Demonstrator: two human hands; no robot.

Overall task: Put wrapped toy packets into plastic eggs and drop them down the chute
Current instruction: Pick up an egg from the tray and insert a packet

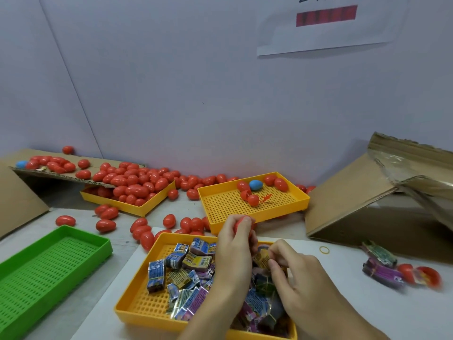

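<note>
My left hand (234, 244) grips a red plastic egg (241, 223) above the near yellow tray (137, 303), which holds several wrapped toy packets (186, 268). Just to its right, my right hand (291, 268) pinches a yellowish wrapped packet (261, 260) over the same tray. A cardboard chute (362, 200) slopes up at the right. Whether the held egg is open or closed is hidden by my fingers.
A far yellow tray (225, 207) holds a few red eggs and a blue egg (255, 185). Another yellow tray (137, 195) at the back left overflows with red eggs; many lie loose. A green tray (49, 268) sits left. Packets and an open red egg (421, 277) lie right.
</note>
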